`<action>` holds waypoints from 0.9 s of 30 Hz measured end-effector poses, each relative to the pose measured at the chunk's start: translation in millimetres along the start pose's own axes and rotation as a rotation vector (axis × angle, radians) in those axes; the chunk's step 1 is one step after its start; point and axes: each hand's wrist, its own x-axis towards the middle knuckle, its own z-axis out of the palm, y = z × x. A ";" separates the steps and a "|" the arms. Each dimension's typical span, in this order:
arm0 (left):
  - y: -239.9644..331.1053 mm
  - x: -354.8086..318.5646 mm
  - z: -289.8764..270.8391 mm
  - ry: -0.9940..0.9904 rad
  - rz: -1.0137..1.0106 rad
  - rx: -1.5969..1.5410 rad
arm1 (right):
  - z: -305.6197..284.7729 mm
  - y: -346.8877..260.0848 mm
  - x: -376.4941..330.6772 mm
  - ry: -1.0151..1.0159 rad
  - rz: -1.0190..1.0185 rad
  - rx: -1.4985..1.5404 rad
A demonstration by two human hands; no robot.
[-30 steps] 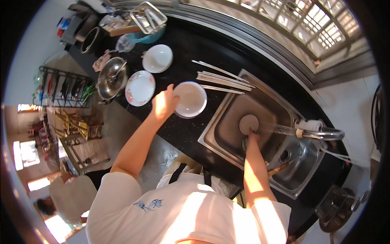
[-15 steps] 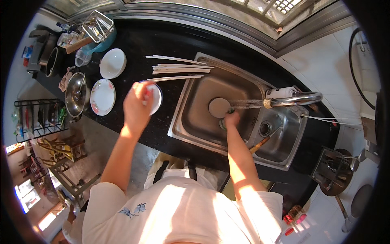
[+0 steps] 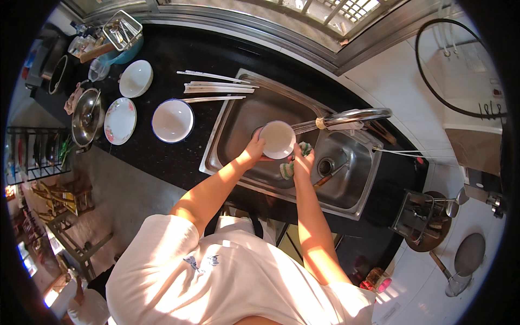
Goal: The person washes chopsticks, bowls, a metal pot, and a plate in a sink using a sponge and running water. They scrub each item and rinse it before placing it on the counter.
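Above the large sink basin (image 3: 225, 138), my left hand (image 3: 253, 151) grips a white bowl (image 3: 277, 141) by its left side. Against the bowl's right edge is my right hand (image 3: 303, 162), closed on a green-and-white scrubbing cloth (image 3: 287, 171) that hangs out below the fingers. Water runs from the faucet (image 3: 357, 116) toward the bowl. A blue-rimmed white bowl (image 3: 173, 121) stands on the counter left of the sink. Several white chopsticks (image 3: 216, 88) lie at the sink's far left edge, some tips over its rim.
Farther left are a floral plate (image 3: 120, 121), another white bowl (image 3: 136, 78), a metal pan (image 3: 88, 118) and a utensil basket (image 3: 122, 31). The small right basin (image 3: 346, 187) holds a wooden-handled tool (image 3: 325, 180). A utensil rack (image 3: 417, 216) stands at the right.
My left hand has left the blue-rimmed bowl on the counter and come right to the sink. The bowl from the basin floor is now lifted in my left hand. My right hand still holds the cloth.
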 end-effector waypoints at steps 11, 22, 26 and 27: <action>-11.8 -11.7 27.9 0.066 0.233 0.183 | 25.9 -13.1 -30.6 -0.104 -0.912 -1.026; -1.5 -18.9 24.8 0.048 0.269 0.086 | 40.7 4.3 3.3 -0.458 -0.695 -0.484; -8.6 5.1 3.7 0.051 0.446 0.299 | 40.9 5.2 0.8 -0.522 -0.732 -0.856; 5.3 -8.4 7.7 0.057 0.405 0.405 | 38.3 -4.7 -6.9 -0.526 -0.688 -0.985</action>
